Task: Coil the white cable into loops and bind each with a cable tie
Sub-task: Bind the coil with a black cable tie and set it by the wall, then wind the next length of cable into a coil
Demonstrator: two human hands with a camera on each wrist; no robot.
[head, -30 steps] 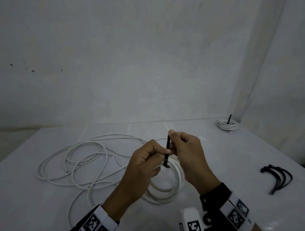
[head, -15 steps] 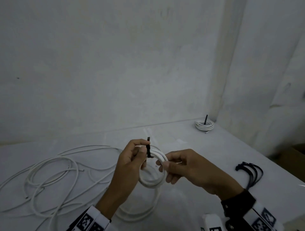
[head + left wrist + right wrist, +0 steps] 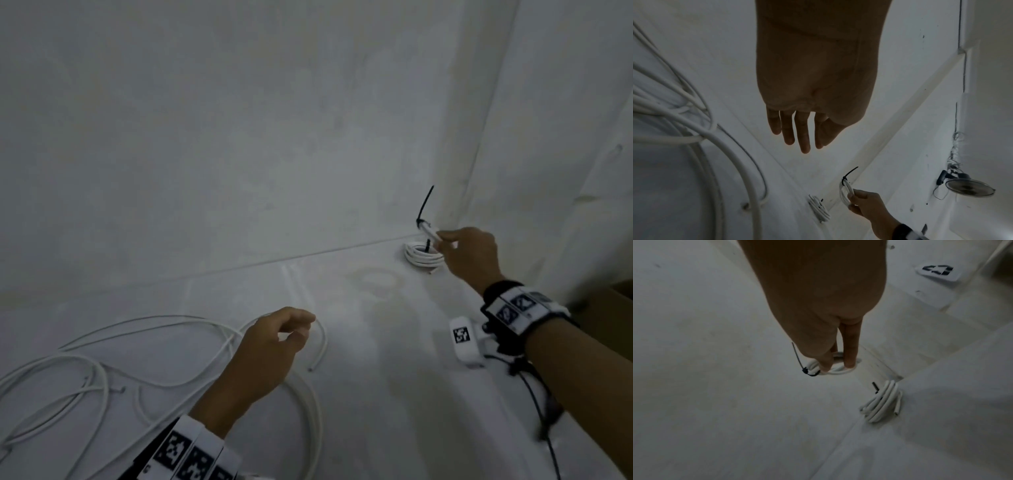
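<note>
My right hand [image 3: 442,240] pinches a small coil of white cable [image 3: 428,233], bound by a black cable tie [image 3: 425,205] whose tail sticks up. It holds this coil just above another tied coil [image 3: 423,260] lying in the table's far right corner. The right wrist view shows the held coil [image 3: 834,371], its tie [image 3: 797,356] and the lying coil [image 3: 881,400]. My left hand [image 3: 298,329] hovers with relaxed fingers [image 3: 797,141] and holds nothing. It hangs over the loose white cable [image 3: 85,377], close to a free cable end [image 3: 318,346].
Loose cable loops [image 3: 694,129] spread over the table's left half. White walls close the table in at the back and right, meeting at the corner. A brown box [image 3: 613,308] shows past the right edge. A round fan-like object [image 3: 970,186] hangs by the wall.
Both hands held the coil and tie at the table's middle. My left hand has let go and dropped over the loose cable; my right carried the tied coil to the far right corner.
</note>
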